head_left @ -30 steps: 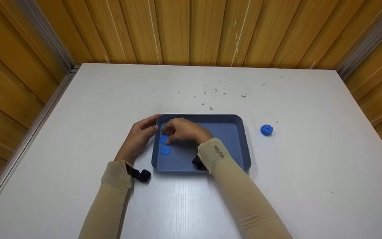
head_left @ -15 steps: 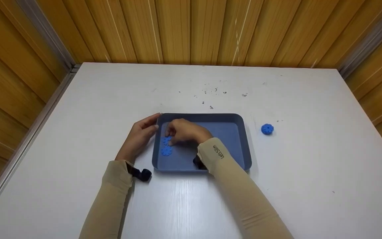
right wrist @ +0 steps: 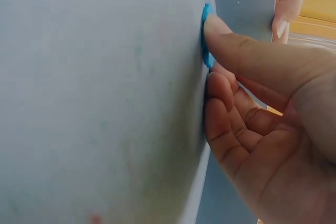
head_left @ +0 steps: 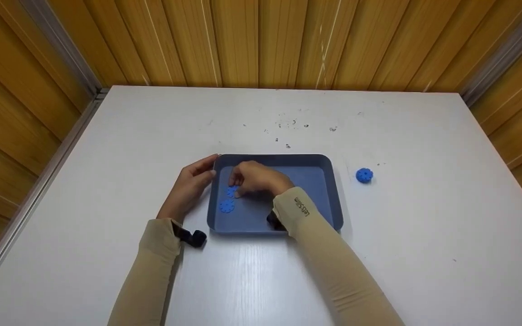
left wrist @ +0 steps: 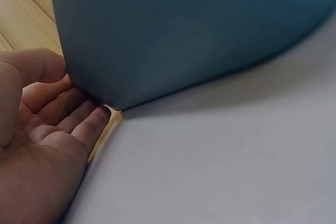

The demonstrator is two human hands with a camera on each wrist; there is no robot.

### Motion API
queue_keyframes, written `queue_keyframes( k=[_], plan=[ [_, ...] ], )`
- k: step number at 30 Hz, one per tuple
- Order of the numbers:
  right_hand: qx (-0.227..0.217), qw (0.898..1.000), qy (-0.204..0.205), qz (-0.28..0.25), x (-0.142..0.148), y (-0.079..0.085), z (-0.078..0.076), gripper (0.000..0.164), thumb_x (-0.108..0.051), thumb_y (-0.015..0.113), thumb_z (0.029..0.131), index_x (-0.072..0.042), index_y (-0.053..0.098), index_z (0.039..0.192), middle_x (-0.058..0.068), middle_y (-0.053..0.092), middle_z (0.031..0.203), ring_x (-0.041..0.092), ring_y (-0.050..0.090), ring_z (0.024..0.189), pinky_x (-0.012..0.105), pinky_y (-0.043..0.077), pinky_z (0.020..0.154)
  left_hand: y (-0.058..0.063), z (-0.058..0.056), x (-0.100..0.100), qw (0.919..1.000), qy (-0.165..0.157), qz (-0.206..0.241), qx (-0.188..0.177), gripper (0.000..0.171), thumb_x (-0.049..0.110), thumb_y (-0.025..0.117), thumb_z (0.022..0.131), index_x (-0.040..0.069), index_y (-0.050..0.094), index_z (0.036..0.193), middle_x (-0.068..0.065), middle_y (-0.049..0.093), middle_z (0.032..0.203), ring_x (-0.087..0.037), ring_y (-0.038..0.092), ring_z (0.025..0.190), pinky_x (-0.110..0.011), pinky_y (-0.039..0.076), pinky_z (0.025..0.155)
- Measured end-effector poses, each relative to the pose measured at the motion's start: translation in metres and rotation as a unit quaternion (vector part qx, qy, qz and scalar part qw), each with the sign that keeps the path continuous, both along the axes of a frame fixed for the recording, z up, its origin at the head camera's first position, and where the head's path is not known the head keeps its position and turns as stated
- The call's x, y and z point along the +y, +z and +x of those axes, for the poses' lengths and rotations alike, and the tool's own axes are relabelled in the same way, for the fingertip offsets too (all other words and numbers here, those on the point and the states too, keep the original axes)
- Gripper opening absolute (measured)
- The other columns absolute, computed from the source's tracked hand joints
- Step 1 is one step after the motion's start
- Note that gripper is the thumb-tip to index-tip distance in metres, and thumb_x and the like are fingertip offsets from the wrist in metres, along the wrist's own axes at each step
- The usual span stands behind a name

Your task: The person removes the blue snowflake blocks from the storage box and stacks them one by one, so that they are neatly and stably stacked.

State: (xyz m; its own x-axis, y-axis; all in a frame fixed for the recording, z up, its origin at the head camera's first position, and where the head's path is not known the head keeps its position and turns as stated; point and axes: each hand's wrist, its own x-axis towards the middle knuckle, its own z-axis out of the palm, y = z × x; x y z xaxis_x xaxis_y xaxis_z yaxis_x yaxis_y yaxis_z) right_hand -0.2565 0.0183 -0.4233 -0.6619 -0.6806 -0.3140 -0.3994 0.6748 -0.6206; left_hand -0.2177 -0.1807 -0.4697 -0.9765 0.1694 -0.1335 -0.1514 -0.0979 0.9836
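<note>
In the head view, two thin blue discs with notched edges lie in the left part of a blue-grey tray (head_left: 297, 199). My right hand (head_left: 257, 177) reaches into the tray, thumb and fingertips pinching the farther notched disc (head_left: 231, 192). The nearer notched disc (head_left: 227, 206) lies flat just in front of it. Seen from the right wrist, the thumb presses on the disc (right wrist: 207, 59), which shows edge-on near the tray floor. My left hand (head_left: 189, 188) lies along the tray's left side, its fingers and thumb against the outer wall (left wrist: 157, 40).
A small thick pile of blue notched discs (head_left: 364, 175) sits on the white table (head_left: 406, 226), right of the tray. Dark specks mark the tabletop behind the tray. Wood-patterned panels (head_left: 279, 45) stand at the back and both sides.
The right hand and the disc at its fingertips have shifted slightly right, away from the tray's left wall. The left hand and the nearer disc stay in place.
</note>
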Motion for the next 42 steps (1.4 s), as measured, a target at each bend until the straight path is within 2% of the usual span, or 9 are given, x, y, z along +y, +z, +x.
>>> queue_keyframes(
  k=[6, 13, 20, 24, 33, 37, 42],
  plan=[
    [-0.007, 1.000, -0.003, 0.029, 0.005, 0.004, 0.002, 0.028, -0.012, 0.079, 0.078, -0.006, 0.067, 0.103, 0.004, 0.064, 0.095, 0.013, 0.054, 0.083, 0.026, 0.049, 0.078, 0.001, 0.000, 0.002, 1.0000, 0.003, -0.006, -0.004, 0.051, 0.001, 0.049, 0.093, 0.008, 0.044, 0.144, -0.006, 0.044, 0.148, -0.016, 0.041, 0.137, -0.033, 0.034, 0.115],
    [-0.013, 0.999, -0.010, 0.032, 0.009, 0.005, 0.005, 0.027, -0.010, 0.079, 0.077, -0.008, 0.065, 0.100, 0.004, 0.063, 0.095, 0.015, 0.056, 0.084, 0.027, 0.050, 0.079, 0.001, 0.000, 0.002, 0.9998, 0.003, -0.018, -0.002, 0.050, 0.002, 0.049, 0.094, 0.009, 0.045, 0.143, -0.005, 0.046, 0.148, -0.016, 0.041, 0.137, -0.032, 0.034, 0.115],
    [-0.010, 1.000, -0.003, 0.008, 0.014, 0.004, 0.005, 0.027, -0.006, 0.078, 0.076, -0.008, 0.066, 0.100, 0.004, 0.063, 0.093, 0.015, 0.055, 0.082, 0.026, 0.050, 0.077, 0.001, 0.000, 0.000, 0.9998, 0.004, -0.020, -0.001, 0.049, 0.002, 0.049, 0.095, 0.009, 0.045, 0.143, -0.006, 0.046, 0.147, -0.017, 0.043, 0.136, -0.033, 0.036, 0.114],
    [0.007, 1.000, 0.002, -0.013, 0.018, 0.006, 0.005, 0.024, -0.002, 0.077, 0.077, -0.005, 0.067, 0.099, 0.005, 0.064, 0.090, 0.015, 0.055, 0.080, 0.024, 0.050, 0.074, 0.001, 0.001, 0.000, 0.9999, 0.003, -0.012, 0.001, 0.049, 0.001, 0.048, 0.095, 0.008, 0.045, 0.143, -0.006, 0.047, 0.147, -0.017, 0.043, 0.136, -0.033, 0.036, 0.114],
    [0.033, 0.998, 0.006, -0.047, 0.035, 0.014, 0.005, 0.014, 0.004, 0.068, 0.080, -0.004, 0.069, 0.091, 0.003, 0.062, 0.080, 0.012, 0.050, 0.069, 0.019, 0.042, 0.059, -0.001, 0.000, 0.000, 0.9999, 0.000, -0.001, 0.011, 0.050, -0.001, 0.047, 0.095, 0.006, 0.044, 0.144, -0.009, 0.045, 0.148, -0.018, 0.041, 0.137, -0.029, 0.037, 0.112],
    [0.027, 0.998, -0.002, -0.048, 0.044, 0.021, 0.005, 0.013, 0.004, 0.067, 0.082, -0.006, 0.069, 0.091, 0.004, 0.062, 0.082, 0.013, 0.050, 0.071, 0.021, 0.043, 0.061, -0.001, 0.000, 0.000, 0.9999, 0.004, -0.002, 0.009, 0.050, -0.002, 0.048, 0.094, 0.006, 0.044, 0.143, -0.009, 0.045, 0.147, -0.019, 0.042, 0.136, -0.027, 0.039, 0.110],
    [0.030, 0.998, -0.003, -0.050, 0.060, 0.031, 0.004, 0.012, 0.002, 0.066, 0.084, -0.005, 0.068, 0.094, 0.006, 0.065, 0.088, 0.013, 0.054, 0.073, 0.021, 0.046, 0.064, -0.002, 0.000, 0.000, 0.9999, 0.006, -0.007, 0.004, 0.049, -0.001, 0.048, 0.094, 0.008, 0.046, 0.142, -0.007, 0.047, 0.146, -0.018, 0.043, 0.135, -0.031, 0.037, 0.113]
  ],
)
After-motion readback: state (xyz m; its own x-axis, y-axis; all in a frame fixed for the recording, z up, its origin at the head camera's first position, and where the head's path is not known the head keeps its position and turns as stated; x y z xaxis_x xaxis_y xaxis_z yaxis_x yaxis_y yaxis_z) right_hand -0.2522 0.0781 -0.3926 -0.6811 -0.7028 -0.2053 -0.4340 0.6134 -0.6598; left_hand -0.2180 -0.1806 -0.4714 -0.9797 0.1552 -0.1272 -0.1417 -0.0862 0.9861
